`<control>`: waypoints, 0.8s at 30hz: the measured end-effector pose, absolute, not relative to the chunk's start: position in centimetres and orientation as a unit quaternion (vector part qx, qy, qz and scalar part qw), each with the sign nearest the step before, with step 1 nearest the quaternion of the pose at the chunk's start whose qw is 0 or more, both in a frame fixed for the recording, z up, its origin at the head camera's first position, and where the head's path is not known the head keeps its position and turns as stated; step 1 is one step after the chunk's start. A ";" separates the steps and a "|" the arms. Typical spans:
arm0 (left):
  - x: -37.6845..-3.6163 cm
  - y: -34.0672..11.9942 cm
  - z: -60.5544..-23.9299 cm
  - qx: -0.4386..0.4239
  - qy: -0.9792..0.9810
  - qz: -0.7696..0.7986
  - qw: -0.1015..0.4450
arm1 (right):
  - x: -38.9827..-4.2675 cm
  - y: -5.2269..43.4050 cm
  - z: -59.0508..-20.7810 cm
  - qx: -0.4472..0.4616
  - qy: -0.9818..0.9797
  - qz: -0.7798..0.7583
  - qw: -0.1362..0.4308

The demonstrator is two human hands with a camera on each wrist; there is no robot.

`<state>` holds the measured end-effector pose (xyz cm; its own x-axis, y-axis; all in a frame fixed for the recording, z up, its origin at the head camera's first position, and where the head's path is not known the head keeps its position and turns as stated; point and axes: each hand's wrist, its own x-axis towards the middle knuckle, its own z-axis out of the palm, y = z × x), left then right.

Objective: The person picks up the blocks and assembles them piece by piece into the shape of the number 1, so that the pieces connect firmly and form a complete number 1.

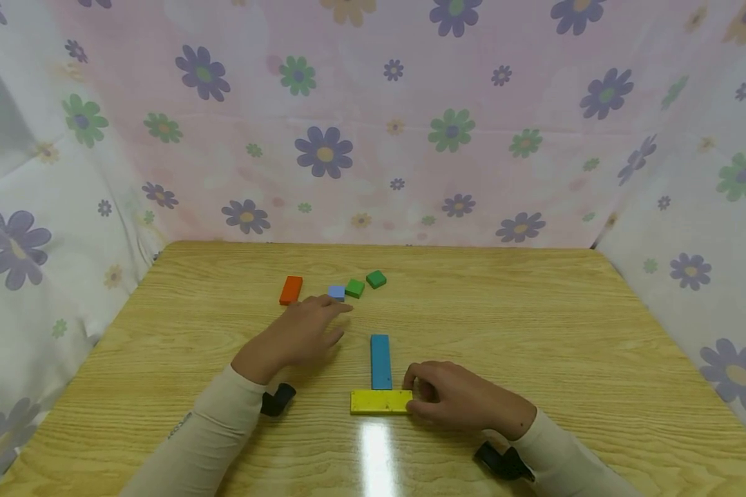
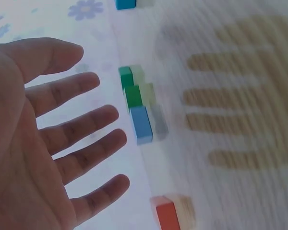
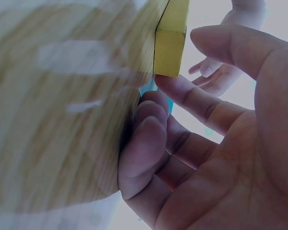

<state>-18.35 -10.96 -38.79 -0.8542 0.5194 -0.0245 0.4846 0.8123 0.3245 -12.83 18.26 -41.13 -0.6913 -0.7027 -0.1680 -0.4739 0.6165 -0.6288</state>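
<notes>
A long yellow block (image 1: 373, 402) lies crosswise on the table, and a blue block (image 1: 380, 360) extends away from its far side, forming a T. At the yellow block's right end is my right hand (image 1: 463, 397). Its index fingertip touches the block's end in the right wrist view, the thumb stands slightly apart, and the other fingers curl loosely against the table. My left hand (image 1: 301, 331) hovers with spread fingers, just nearer than a light blue block (image 1: 336, 293). Beside that block sit a green block (image 1: 355, 288) and a darker green block (image 1: 376, 279).
An orange-red block (image 1: 291, 290) lies left of the small blocks, beyond the left hand. The wood-grain table (image 1: 534, 310) reflects a bright light near its front. Flowered cloth (image 1: 373, 138) stands behind and along both sides.
</notes>
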 end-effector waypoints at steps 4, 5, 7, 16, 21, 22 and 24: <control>-18.6 -11.5 -38.5 0.248 0.955 0.153 0.059 | -12.8 18.3 -41.1 -0.335 0.876 -0.282 0.204; -18.6 -11.6 -38.5 0.245 0.956 0.152 0.058 | -12.8 18.3 -41.1 -0.335 0.876 -0.281 0.203; -18.7 -11.9 -38.5 0.242 0.957 0.148 0.057 | -12.8 18.3 -41.1 -0.336 0.876 -0.282 0.203; -19.4 -13.1 -39.2 0.225 0.964 0.130 0.051 | -12.9 18.2 -41.1 -0.337 0.876 -0.280 0.202; -19.7 -13.7 -39.2 0.200 0.971 0.123 0.046 | -12.9 18.2 -41.1 -0.339 0.876 -0.279 0.199; -19.8 -13.8 -39.2 0.196 0.972 0.120 0.044 | -12.8 18.2 -41.1 -0.339 0.876 -0.279 0.199; -19.8 -14.1 -39.1 0.191 0.973 0.120 0.041 | -12.8 18.3 -41.0 -0.339 0.876 -0.279 0.198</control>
